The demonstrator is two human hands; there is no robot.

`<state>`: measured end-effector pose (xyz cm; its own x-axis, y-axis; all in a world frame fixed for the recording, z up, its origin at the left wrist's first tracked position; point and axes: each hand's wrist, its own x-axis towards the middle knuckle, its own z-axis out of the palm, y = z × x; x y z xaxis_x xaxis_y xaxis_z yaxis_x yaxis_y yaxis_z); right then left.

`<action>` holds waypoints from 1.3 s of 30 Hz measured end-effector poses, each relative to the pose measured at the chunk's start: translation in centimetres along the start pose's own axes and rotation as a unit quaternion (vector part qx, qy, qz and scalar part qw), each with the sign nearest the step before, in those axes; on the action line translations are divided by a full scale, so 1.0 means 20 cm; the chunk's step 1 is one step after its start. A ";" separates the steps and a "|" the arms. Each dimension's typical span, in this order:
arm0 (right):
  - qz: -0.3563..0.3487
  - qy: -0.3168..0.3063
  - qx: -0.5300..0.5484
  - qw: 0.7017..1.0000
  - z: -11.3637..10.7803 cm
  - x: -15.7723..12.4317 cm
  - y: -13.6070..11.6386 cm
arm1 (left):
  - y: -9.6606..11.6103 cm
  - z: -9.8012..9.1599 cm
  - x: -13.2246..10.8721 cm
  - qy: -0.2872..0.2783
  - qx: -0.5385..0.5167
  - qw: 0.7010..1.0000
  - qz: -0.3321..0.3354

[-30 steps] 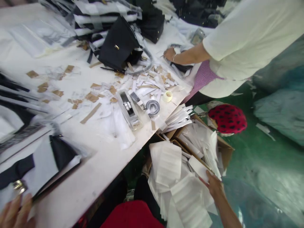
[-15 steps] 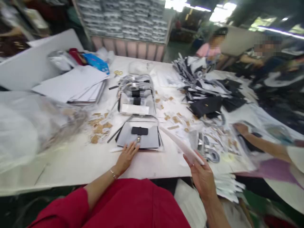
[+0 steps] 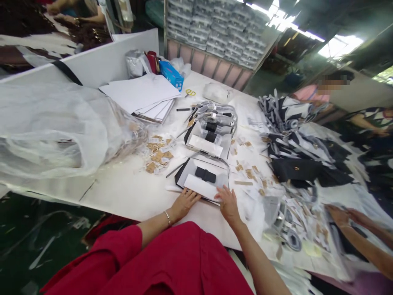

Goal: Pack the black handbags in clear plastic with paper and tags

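One long white worktable (image 3: 123, 186) bears a row of black-and-pale handbags (image 3: 211, 129). Nearer its front edge lies a flat black handbag with pale covering (image 3: 189, 169). At its lower edge, the left hand (image 3: 185, 203) has its fingers outstretched, touching a plain white rectangular strip (image 3: 202, 187) laid across the bag. The right hand (image 3: 227, 203) curls at the strip's right end; whether it pinches, I cannot tell. Small brown tags (image 3: 159, 156) lie scattered to the left.

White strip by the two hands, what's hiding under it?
The white strip lies over a pale layer on a black bag. A dark piece shows just above it. What's directly underneath is covered.
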<state>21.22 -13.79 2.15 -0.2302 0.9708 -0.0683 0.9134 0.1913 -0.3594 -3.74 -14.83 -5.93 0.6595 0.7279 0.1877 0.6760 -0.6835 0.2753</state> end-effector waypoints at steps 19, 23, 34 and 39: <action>-0.129 -0.058 -0.018 0.990 0.05 0.19 -0.07 | -0.01 0.01 -0.01 -0.061 -0.023 0.998 -0.015; -0.065 -0.065 -0.064 0.994 0.08 0.17 -0.16 | -0.02 0.02 -0.02 -0.070 -0.024 0.997 0.002; -0.089 -0.047 -0.113 0.988 0.12 0.09 -0.14 | -0.04 0.03 -0.02 -0.081 -0.033 0.996 0.003; -0.032 -0.026 -0.132 0.990 0.26 0.05 -0.25 | -0.08 -0.01 -0.05 -0.049 -0.023 0.997 0.060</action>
<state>14.77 -14.60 -0.96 -0.3008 0.9481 -0.1034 0.9508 0.2896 -0.1101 -5.67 -14.47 -6.33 0.7645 0.6315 0.1295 0.5768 -0.7598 0.3001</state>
